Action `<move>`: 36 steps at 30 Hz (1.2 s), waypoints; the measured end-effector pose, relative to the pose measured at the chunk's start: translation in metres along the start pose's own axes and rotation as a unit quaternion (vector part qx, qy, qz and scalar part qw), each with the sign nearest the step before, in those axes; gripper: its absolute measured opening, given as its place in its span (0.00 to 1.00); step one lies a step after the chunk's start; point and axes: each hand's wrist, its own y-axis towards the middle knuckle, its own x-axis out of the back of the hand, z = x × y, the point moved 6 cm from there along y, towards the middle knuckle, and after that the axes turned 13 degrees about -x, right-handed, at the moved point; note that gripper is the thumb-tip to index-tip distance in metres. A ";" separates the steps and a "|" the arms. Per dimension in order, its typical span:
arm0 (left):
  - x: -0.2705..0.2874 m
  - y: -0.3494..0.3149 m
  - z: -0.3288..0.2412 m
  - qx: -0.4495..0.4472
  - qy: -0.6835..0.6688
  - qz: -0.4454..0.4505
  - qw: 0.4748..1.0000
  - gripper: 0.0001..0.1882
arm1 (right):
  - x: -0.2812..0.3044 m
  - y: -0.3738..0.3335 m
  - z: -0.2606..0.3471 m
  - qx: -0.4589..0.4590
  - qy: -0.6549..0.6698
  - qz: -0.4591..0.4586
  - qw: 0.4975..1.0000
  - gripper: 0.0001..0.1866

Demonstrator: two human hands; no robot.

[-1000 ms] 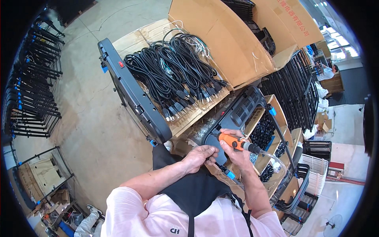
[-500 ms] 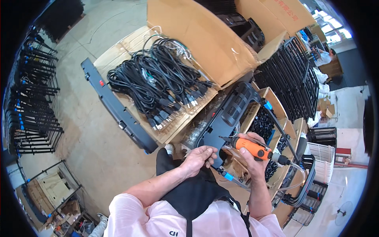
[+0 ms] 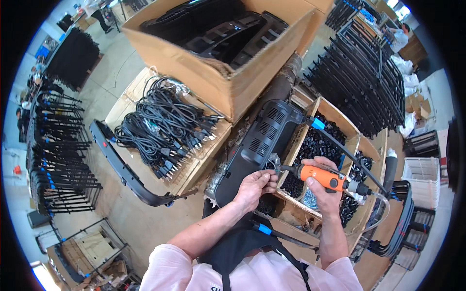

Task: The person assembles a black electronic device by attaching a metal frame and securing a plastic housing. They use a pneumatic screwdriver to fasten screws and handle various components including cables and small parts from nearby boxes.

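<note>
The right hand [image 3: 322,195] was wrapped round an orange driver [image 3: 315,175], its tip pointing to nine o'clock, toward the left hand [image 3: 253,190] — there the fingertips were pinched together, though whether anything sat between them couldn't be told. Reckoned from the two hands, a black vented housing [image 3: 269,127] lay at eleven o'clock, its near end beneath the left hand. A wooden tray [image 3: 340,117] stood at one o'clock, small black parts [image 3: 314,145] filling one compartment. Black cables [image 3: 158,123] were heaped at ten o'clock. Beyond, an open carton [image 3: 179,60] of black mouldings [image 3: 228,36] rose at eleven — farther out, stacked frames [image 3: 357,80] stood at one o'clock, a row of dark racks [image 3: 60,150] at nine, and a person [image 3: 399,39] beyond them at one
</note>
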 end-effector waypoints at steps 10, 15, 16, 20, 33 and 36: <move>-0.043 0.070 0.027 0.078 -0.123 -0.064 0.987 0.14 | 0.054 0.036 -0.013 -0.003 0.051 0.011 0.999 0.31; -0.065 0.089 0.034 0.102 -0.131 -0.056 0.985 0.13 | 0.062 0.045 -0.016 -0.015 0.037 -0.011 0.999 0.31; -0.069 0.093 0.034 0.107 -0.129 -0.056 0.984 0.13 | 0.065 0.047 -0.017 -0.017 0.037 -0.015 0.999 0.31; -0.080 0.100 0.034 0.118 -0.129 -0.059 0.983 0.11 | 0.070 0.051 -0.019 0.002 0.010 -0.022 1.000 0.30; -0.118 0.135 0.041 0.095 -0.060 0.002 0.994 0.11 | 0.097 0.145 0.021 0.024 -0.059 -0.092 0.994 0.27; -0.103 0.139 0.052 0.101 -0.049 0.013 0.994 0.11 | 0.094 0.174 0.023 0.023 -0.045 -0.076 0.996 0.26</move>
